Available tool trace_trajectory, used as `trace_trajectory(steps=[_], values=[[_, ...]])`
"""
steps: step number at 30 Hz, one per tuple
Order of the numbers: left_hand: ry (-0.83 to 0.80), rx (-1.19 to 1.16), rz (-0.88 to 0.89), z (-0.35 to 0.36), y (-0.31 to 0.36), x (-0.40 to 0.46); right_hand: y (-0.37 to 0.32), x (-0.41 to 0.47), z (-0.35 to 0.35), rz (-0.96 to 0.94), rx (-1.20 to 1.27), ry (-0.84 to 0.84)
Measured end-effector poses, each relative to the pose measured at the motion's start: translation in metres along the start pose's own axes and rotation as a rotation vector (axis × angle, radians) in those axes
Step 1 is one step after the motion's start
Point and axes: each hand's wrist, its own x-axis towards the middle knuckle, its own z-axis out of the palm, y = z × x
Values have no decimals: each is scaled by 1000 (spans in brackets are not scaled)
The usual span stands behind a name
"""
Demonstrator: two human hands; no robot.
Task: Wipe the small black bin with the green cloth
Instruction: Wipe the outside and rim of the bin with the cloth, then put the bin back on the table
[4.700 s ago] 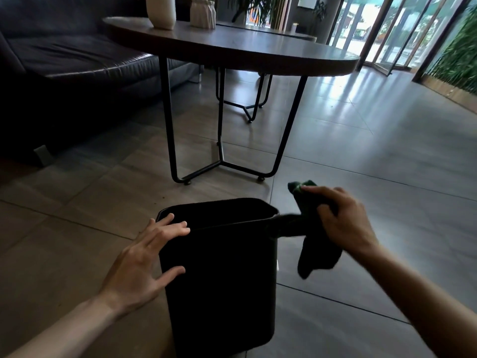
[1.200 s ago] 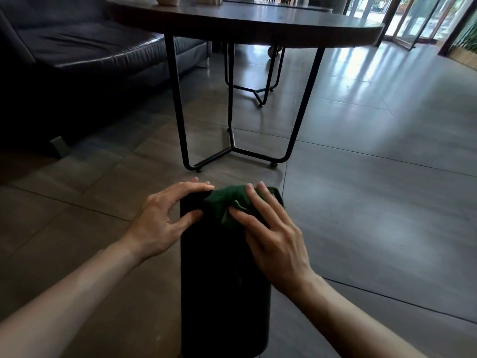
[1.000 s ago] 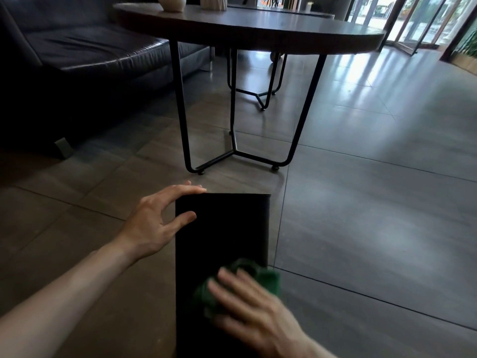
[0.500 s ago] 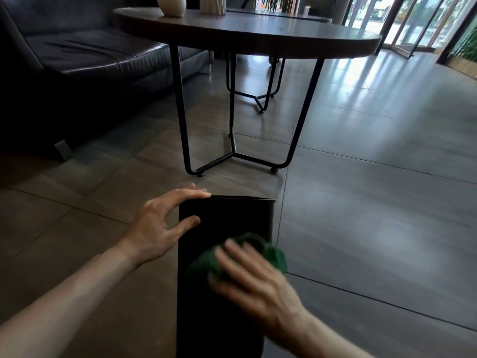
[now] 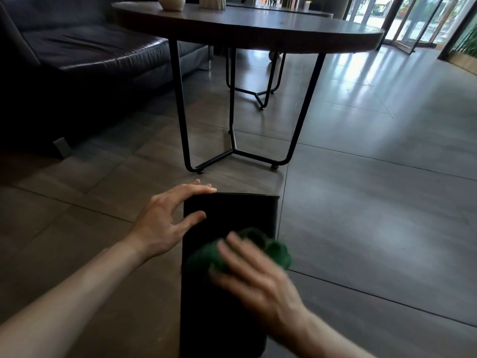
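The small black bin stands on the floor at bottom centre, its near flat side facing me. My left hand grips the bin's upper left corner, fingers over the rim and thumb on the near face. My right hand, blurred by motion, presses the bunched green cloth flat against the middle of the bin's near side. The cloth sticks out past the fingertips and over the bin's right edge. The bin's inside is hidden.
A round dark table on thin black metal legs stands just beyond the bin, with a pale vase on top. A dark leather sofa fills the left. Grey tiled floor stretches right toward glass doors.
My right hand has rubbed the cloth up and down the bin's near side, from the top rim to low, then back to the middle. My left hand has stayed on the corner.
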Motion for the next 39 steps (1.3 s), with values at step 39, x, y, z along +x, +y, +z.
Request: trace_trajectory(steps=[39], values=[[-135, -152, -150, -27, 5, -21, 137, -27, -101, 1581, 1101, 388]])
